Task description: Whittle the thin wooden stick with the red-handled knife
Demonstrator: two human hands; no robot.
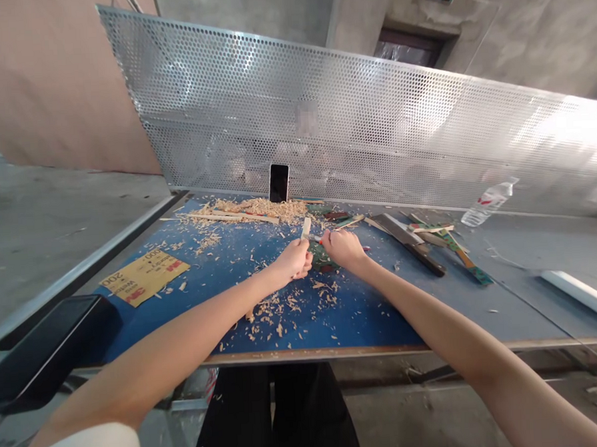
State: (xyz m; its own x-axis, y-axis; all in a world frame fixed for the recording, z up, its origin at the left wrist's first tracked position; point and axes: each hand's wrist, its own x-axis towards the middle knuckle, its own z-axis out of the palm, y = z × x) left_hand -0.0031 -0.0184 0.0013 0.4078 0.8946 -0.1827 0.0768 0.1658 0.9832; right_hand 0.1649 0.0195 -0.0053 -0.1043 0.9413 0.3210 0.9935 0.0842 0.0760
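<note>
My left hand [294, 258] is closed around a short pale wood piece [306, 227], whose upper end sticks up above the fingers. Just to its right, my right hand [344, 248] grips a small tool [316, 238] with a red part near the fingers and a metal end against or close to the wood. Most of the tool's handle is hidden in the fist. Beneath the hands lies a dark green patterned thing [323, 259], partly covered. Wood shavings [278, 311] are scattered over the blue table surface [368, 323] around both hands.
A phone [279, 183] stands behind a shavings heap [257, 207] by the perforated metal panel [282, 104]. Sandpaper [146, 277] and a black case [49, 343] lie left. To the right are a saw [409, 241], wood strips [460, 252], a plastic bottle [488, 202] and a white bar [582, 294].
</note>
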